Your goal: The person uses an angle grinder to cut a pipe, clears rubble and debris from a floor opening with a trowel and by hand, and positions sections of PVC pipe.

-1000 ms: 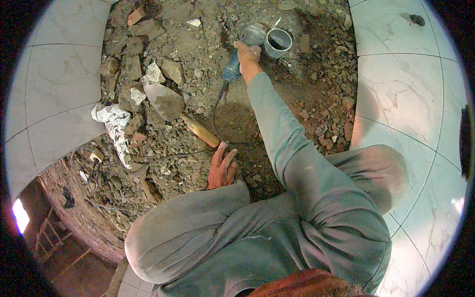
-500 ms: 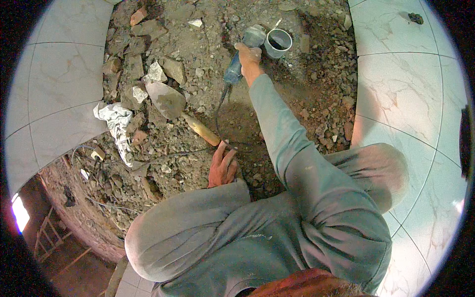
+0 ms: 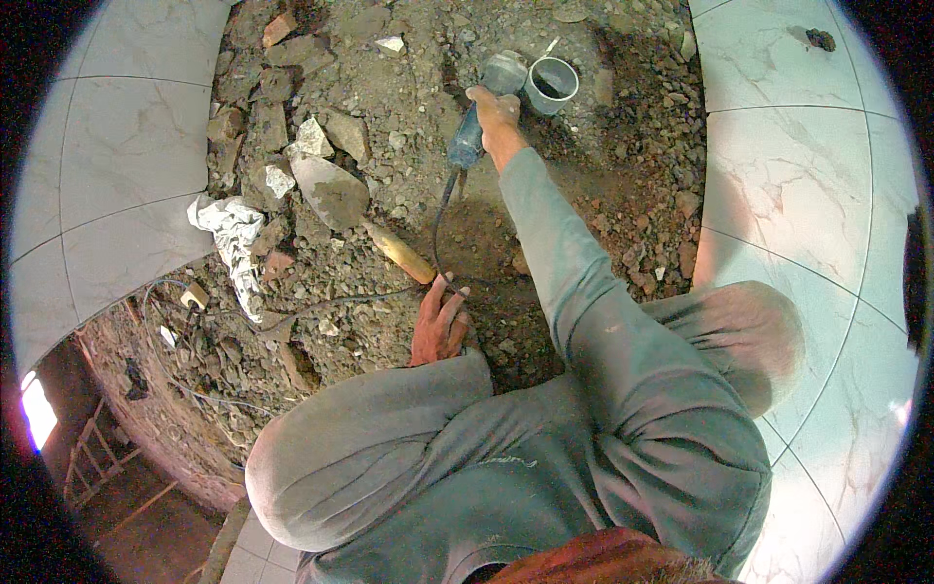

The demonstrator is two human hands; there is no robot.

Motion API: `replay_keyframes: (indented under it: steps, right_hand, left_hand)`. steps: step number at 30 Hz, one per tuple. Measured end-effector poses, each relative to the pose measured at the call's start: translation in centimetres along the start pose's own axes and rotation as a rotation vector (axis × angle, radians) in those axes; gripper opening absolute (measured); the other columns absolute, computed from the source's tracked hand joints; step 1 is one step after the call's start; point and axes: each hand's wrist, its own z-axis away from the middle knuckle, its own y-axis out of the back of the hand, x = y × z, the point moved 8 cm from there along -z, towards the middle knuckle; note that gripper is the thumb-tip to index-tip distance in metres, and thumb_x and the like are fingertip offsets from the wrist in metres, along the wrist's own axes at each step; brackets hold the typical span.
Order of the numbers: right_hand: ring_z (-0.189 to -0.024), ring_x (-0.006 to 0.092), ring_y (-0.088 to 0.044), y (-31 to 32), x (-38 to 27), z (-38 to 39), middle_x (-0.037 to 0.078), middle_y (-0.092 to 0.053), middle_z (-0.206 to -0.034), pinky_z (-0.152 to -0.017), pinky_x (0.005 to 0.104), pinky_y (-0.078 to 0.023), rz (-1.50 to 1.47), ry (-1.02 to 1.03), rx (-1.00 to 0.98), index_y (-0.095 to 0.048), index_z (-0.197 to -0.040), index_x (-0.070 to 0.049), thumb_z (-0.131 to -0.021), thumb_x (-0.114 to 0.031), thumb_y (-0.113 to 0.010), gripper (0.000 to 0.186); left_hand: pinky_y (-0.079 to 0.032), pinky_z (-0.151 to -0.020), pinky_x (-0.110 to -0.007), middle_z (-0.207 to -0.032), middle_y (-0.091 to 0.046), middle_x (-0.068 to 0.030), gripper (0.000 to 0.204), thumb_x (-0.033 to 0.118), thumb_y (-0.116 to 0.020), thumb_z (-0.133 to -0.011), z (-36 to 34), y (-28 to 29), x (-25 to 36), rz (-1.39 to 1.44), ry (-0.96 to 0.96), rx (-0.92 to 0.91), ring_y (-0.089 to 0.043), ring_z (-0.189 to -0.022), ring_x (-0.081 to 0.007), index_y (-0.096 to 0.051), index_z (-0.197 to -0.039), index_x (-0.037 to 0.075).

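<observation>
Rubble bed [image 3: 632, 146] fills the ctr, w/ pale tiled floor [image 3: 788, 175] along L & R sides. Trowel [image 3: 331, 192] lies on rubble, L of ctr, blade far, wooden handle angled near & R. White crumpled sheet [image 3: 233, 234] is further L, nr the tile edge.

Blue power tool [image 3: 467, 139] is far, abt ctr, body slanting, rounded end far & R. R hand [image 3: 497, 112] has its grip closed round the body. L hand [image 3: 440, 326] is down nr the near knee, fingers part-curled by the trowel handle's tip & the dark cord [image 3: 437, 224]; can't tell if its grip pinches the cord or just rests by it. Clear cup [image 3: 545, 109] stands just beside the tool, R side; whether they touch, can't tell. Pale plug [image 3: 195, 296] is near L, small.

Risks, my guess: a R-ward swing of the tool could tip the cup; a tug could snag the slack cord on L fingers or trowel; loose, uneven rubble could make the tool rock.
</observation>
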Motion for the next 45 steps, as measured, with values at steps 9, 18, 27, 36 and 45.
replay_keyframes:
  steps: [9, 18, 27, 36, 45]
  right_hand:
    - [-0.083, 0.022, -0.06, 0.8, -4.6, 6.6, 0.014, -0.063, -0.096, -0.069, 0.0413, -0.049, -0.026, 0.03, -0.32, -0.061, -0.093, 0.006, -0.072, -0.023, -0.083, 0.043]
    - [-0.075, 0.0205, -0.069, -1.2, -9.5, 21.2, 0.01, -0.065, -0.089, -0.063, 0.0356, -0.059, -0.282, -0.116, -0.995, -0.055, -0.11, -0.003, -0.085, -0.021, -0.071, 0.034]
    - [-0.091, 0.0211, -0.069, -1.6, -10.2, 27.8, 0.016, -0.07, -0.108, -0.081, 0.0344, -0.057, -0.24, -0.011, -1.448, -0.056, -0.122, 0.005, -0.092, -0.032, -0.06, 0.047]
    - [-0.077, 0.02, -0.07, -2.3, -9.1, 25.8, 0.011, -0.066, -0.091, -0.066, 0.032, -0.058, -0.021, 0.117, -1.072, -0.055, -0.12, 0.001, -0.099, -0.049, -0.057, 0.055]
    - [-0.091, 0.0245, -0.067, -0.7, -10.8, 25.3, 0.012, -0.065, -0.099, -0.08, 0.0378, -0.053, 0.183, 0.487, -0.98, -0.056, -0.118, -0.001, -0.101, -0.041, -0.055, 0.043]
  left_hand:
    - [-0.047, -0.1, -0.04, -0.123, -0.062, -0.019, 0.033, 0.012, -0.053, -0.099, 0.3, 3.8, -2.7, 0.199, 0.091, 0.234, -0.06, -0.115, -0.0313, -0.056, -0.129, -0.001]
    - [-0.046, -0.095, -0.033, -0.118, -0.063, -0.0131, 0.055, 0.035, -0.064, -0.097, -9.7, 10.3, 1.2, 0.513, 0.356, 0.17, -0.059, -0.107, -0.0184, -0.05, -0.133, -0.003]
    - [-0.056, -0.069, -0.032, -0.098, -0.064, -0.0052, 0.057, 0.031, -0.083, -0.077, -11.5, 9.8, 3.8, 0.781, 0.364, 0.126, -0.065, -0.078, -0.0158, -0.054, -0.118, 0.003]
    - [-0.05, -0.082, -0.029, -0.105, -0.064, -0.0031, 0.066, 0.031, -0.087, -0.073, -9.9, 9.0, 2.5, 0.689, 0.347, 0.335, -0.061, -0.089, -0.0122, -0.054, -0.123, 0.003]
    - [-0.058, -0.075, -0.034, -0.101, -0.068, -0.0099, 0.056, 0.022, -0.082, -0.076, -9.2, 8.3, 4.1, 1.014, 0.422, 0.342, -0.069, -0.083, -0.0198, -0.055, -0.12, 0.0]
